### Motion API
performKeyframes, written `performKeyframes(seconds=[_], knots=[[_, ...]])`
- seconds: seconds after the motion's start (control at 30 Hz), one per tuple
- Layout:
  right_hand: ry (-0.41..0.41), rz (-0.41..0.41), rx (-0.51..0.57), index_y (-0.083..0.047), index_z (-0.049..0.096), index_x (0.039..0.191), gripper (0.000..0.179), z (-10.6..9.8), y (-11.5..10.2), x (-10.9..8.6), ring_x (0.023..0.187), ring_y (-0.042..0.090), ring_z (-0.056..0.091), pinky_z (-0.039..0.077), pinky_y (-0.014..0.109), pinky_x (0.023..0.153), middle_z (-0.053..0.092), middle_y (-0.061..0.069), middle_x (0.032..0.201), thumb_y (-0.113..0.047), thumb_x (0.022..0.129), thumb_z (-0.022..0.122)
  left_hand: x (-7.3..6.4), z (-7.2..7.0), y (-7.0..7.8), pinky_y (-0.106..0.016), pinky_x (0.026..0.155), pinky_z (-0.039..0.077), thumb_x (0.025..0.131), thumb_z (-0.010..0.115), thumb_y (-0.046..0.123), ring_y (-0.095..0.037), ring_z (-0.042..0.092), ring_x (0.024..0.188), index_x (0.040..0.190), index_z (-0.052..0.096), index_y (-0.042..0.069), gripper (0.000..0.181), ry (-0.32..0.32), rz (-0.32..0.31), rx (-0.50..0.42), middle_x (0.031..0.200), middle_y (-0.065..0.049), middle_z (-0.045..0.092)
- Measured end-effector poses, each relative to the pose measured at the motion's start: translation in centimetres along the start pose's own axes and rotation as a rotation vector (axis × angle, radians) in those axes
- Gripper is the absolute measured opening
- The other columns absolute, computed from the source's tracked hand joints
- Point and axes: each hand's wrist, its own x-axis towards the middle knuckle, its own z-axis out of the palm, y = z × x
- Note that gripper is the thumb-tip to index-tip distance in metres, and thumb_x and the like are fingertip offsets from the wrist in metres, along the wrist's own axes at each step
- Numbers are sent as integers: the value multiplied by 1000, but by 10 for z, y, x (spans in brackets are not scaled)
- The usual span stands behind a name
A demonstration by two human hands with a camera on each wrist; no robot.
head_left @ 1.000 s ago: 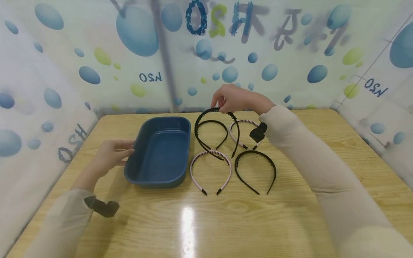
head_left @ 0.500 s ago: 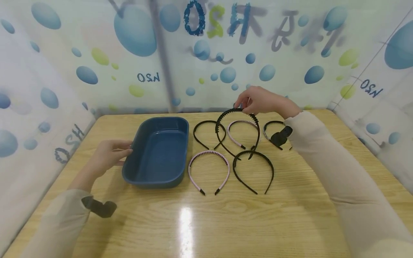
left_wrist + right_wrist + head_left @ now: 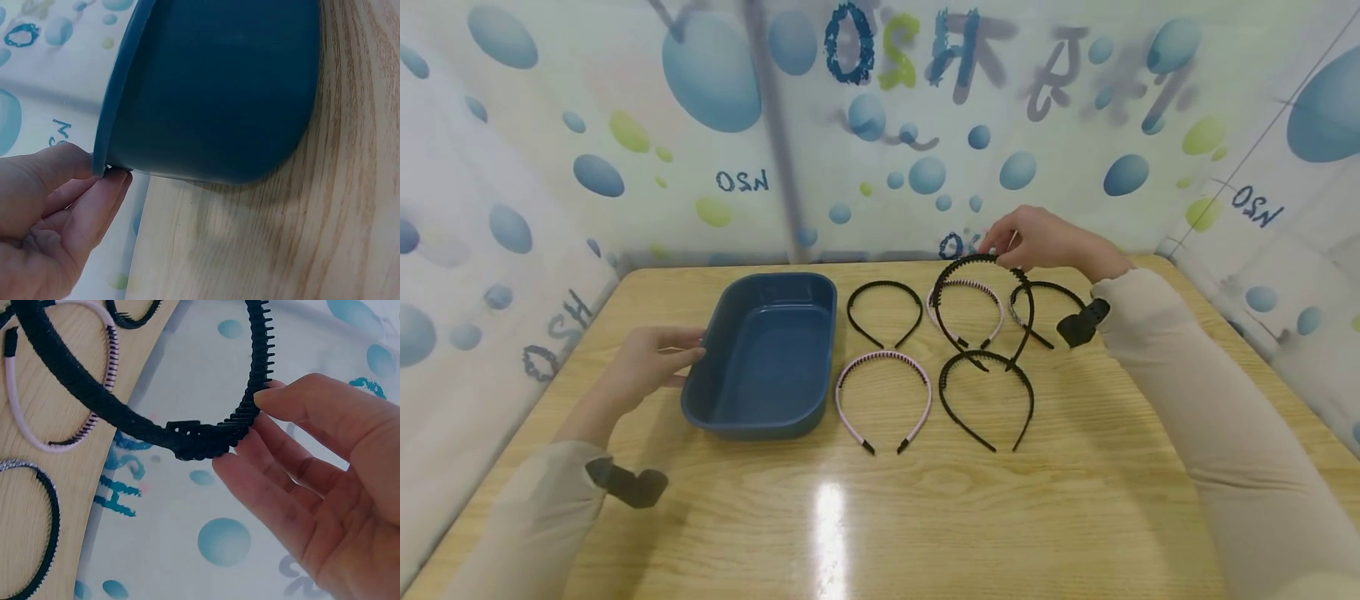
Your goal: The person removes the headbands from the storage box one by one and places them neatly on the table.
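My right hand (image 3: 1048, 239) pinches the top of a black toothed headband (image 3: 75, 372) between thumb and fingers. The band hangs upright, tips down, overlapping the pink headband (image 3: 1001, 312) at the back in the head view. At left, my left hand (image 3: 651, 367) holds the rim of a deep blue plastic tub (image 3: 778, 358), thumb and fingers pinching its edge in the left wrist view. Nothing lies inside the tub. Another pink headband (image 3: 883, 355) lies right of it, beside a black headband (image 3: 1032, 400).
At the back of the wooden table (image 3: 925, 517) lie a thin black headband (image 3: 883, 284) and one with a silvery section (image 3: 1060, 287). A bubble-printed curtain (image 3: 880, 167) stands right behind the table's far edge.
My right hand has carried the black headband to the right, from near the tub to over the back pink headband. My left hand keeps its place on the tub.
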Motion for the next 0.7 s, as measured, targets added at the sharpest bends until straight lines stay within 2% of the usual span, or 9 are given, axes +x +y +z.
performKeyframes(seconds=[0.5,0.7], knots=[[68,104,41,2,63,110,25,-3,38,-26,90,34,60,56,39,63,60,16,94,0,87,53,-1,-1,1,-33,72,56,94,52,11,-45,44,113,130,40,-14,45,-6,2,1,125,-34,45],[90,133,64,2,63,111,26,-3,54,-34,85,30,60,55,38,63,61,16,95,0,87,55,-1,0,1,-33,72,56,94,52,11,-45,45,113,129,41,-14,44,-3,-1,2,125,-34,45]])
